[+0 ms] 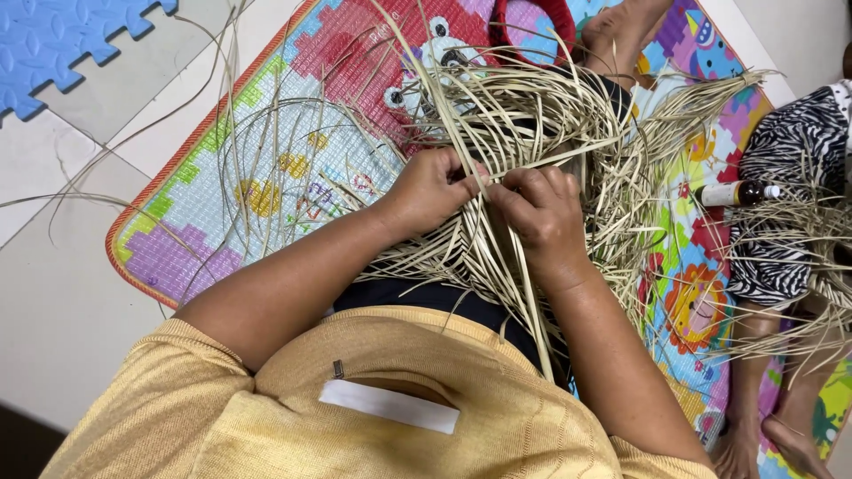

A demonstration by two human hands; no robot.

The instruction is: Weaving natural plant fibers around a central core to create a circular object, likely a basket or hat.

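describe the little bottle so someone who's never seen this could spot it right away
Start at the colourful play mat and go to its right side, past the pale straw strips. The small bottle lies on its side next to a zebra-striped cloth. It is the only dark brown thing there, with a pale label and white cap.

- The person wears a knitted top (382,417) of mustard yellow, filling the lower middle of the frame, with a fine ribbed texture.
- Its short sleeves end above the elbows; the left sleeve (169,390) bunches in the lower left corner, and both forearms are bare.
- A white rectangular strip (389,405) lies across the chest of the top, with a small dark metal clip (338,369) just above its left end.
- Dark, almost black clothing (417,295) shows at the lap, just above the yellow top.
- The left hand (432,189) and right hand (539,210), at the centre of the frame, wear no rings, gloves or watch.
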